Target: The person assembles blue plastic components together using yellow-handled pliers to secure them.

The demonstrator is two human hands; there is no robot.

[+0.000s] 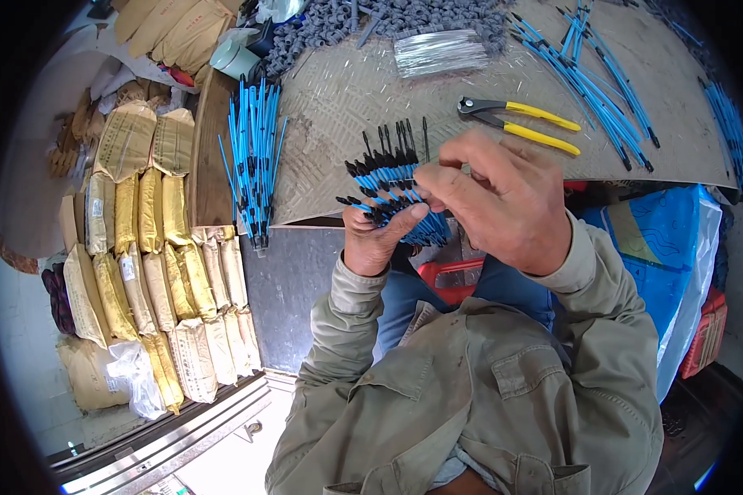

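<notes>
My left hand (373,241) is wrapped round a bundle of thin blue rods with black tips (385,175), its thumb lying across the front. The bundle is held over my lap at the near edge of the table, tips pointing up and away. My right hand (508,202) comes in from the right, with thumb and forefinger pinched together against the bundle's right side. Whatever is between those fingertips is too small to make out. Beyond my right hand lies a pair of end-cutting pliers with yellow handles (545,140), jaws toward the left.
A stack of short silver wires (440,54) lies at the back, before a heap of grey plastic parts (322,37). More blue rods lie at the left edge (254,157) and back right (582,78). Paper-wrapped packs (153,280) are piled left; a blue bag (660,231) sits right.
</notes>
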